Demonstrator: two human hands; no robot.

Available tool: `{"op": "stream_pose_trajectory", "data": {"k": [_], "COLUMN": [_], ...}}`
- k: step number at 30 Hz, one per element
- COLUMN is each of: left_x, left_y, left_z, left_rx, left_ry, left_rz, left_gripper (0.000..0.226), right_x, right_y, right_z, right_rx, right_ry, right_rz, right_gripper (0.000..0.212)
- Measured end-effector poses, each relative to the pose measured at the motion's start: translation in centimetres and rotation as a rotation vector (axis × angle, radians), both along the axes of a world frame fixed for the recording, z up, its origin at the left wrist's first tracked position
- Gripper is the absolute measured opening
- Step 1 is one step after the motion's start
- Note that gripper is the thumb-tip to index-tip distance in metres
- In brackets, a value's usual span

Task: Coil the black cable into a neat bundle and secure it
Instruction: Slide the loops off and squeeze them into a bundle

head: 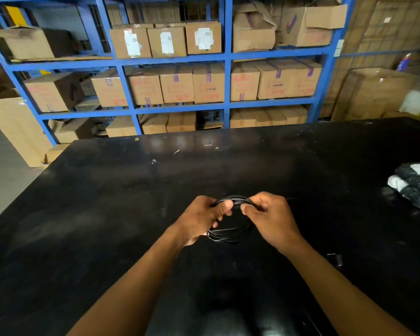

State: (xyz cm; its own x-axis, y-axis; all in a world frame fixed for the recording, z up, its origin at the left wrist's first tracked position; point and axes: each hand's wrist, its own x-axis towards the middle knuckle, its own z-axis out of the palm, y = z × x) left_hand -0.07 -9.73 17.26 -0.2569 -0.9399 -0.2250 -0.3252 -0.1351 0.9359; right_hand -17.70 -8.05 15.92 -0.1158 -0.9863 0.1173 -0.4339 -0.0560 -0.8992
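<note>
while pinching the top arc of the cable (228, 235), curled close together, thumb tips almost meeting: left hand (201, 218) and right hand (269, 219). left thumb laid over the strands, fingers wrapped under. right thumb and fingers clamped on the same strands just beside the left thumb. cable wound in several loops, hanging as a rough ring between and below the two hands, lower arc nearer the body than the knuckles, close over the table (107, 190); touching it or not, cannot tell.

outside the right forearm, near the wrist, a small dark block (335, 259) on the table. far out to the right of the right hand, at the table's edge, a crumpled bag (415, 185), black and grey-white. ahead of the hands, a few pale scraps (176, 151) on the dark top. beyond the far edge, blue shelves (227, 81) packed with boxes (177, 87), some with white labels, some with red print and purple tape. well left of the left arm, off the table, grey floor (5, 178).
</note>
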Motion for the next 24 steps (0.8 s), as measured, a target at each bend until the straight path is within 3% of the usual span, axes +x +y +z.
{"op": "stream_pose_trajectory", "data": {"k": [4, 8, 10, 13, 17, 20, 24], "left_x": [-0.7, -1.3, -1.6, -3.0, -4.7, -5.6, -7.5], "left_y": [0.3, 0.2, 0.3, 0.3, -1.0, -2.1, -3.7], "left_z": [-0.3, -0.3, -0.2, -0.5, -0.6, -0.1, 0.2], "left_rx": [0.167, 0.302, 0.32, 0.176, 0.113, 0.067, 0.011], "left_ry": [0.31, 0.437, 0.413, 0.23, 0.158, 0.127, 0.071], "left_rz": [0.067, 0.062, 0.052, 0.091, 0.201, 0.199, 0.226], "left_gripper": [0.038, 0.044, 0.047, 0.048, 0.05, 0.049, 0.048], "right_x": [-0.3, -0.4, -0.5, -0.7, -1.5, -2.8, -4.1], "right_y": [0.6, 1.3, 1.9, 2.5, 2.4, 1.6, -0.2], "right_z": [0.1, 0.0, 0.0, 0.1, 1.1, 1.7, 2.1], "right_rx": [0.017, 0.0, 0.036, 0.102, 0.28, 0.352, 0.282], "right_ry": [0.0, 0.07, 0.106, 0.096, -0.441, -0.647, -0.491], "right_rz": [-0.019, -0.073, -0.062, -0.062, -0.056, 0.014, 0.044], "right_gripper": [0.006, 0.009, 0.009, 0.007, 0.013, 0.022, 0.02]}}
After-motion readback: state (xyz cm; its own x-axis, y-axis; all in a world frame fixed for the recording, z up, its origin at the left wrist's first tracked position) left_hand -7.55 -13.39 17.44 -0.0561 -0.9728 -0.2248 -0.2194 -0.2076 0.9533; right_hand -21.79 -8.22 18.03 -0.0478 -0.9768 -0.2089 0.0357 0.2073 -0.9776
